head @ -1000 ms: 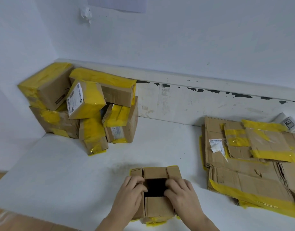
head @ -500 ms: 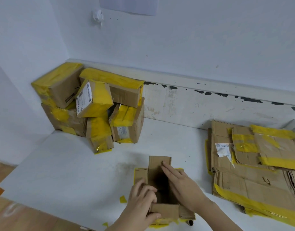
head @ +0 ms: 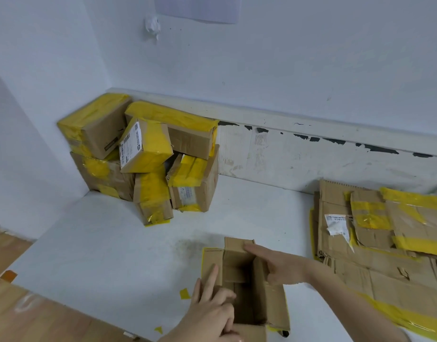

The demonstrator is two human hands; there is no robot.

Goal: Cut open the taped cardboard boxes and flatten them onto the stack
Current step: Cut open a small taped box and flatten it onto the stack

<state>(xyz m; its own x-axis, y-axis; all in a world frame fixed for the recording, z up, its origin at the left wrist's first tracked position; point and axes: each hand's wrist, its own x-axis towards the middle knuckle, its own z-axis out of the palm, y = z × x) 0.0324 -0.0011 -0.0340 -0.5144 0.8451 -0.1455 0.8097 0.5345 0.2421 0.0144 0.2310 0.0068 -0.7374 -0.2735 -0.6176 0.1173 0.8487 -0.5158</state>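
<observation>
- The right hand reaches over the open box: its forefinger lies straight along the top of the far flap, the other fingers are curled down over the box's right wall, gripping that wall.
- The left hand sits at the box's near-left corner, forefinger stretched flat along the left flap, the remaining fingers bent over the near edge into the opening, holding that edge.
- The open box is small, plain brown cardboard, its top flaps spread outward and its inside dark and hollow; strips of yellow tape cling along the outer edges of the left flap and the near-right corner.
- It stands on the white table, near the front edge, roughly midway between the two groups of cardboard.
- Small scraps of yellow tape lie on the table just left of the box.
- To the right, a stack of flattened boxes lies spread against the wall, streaked with yellow tape and bearing a torn white label.
- In the far-left corner a pile of taped boxes leans together, still sealed.
</observation>
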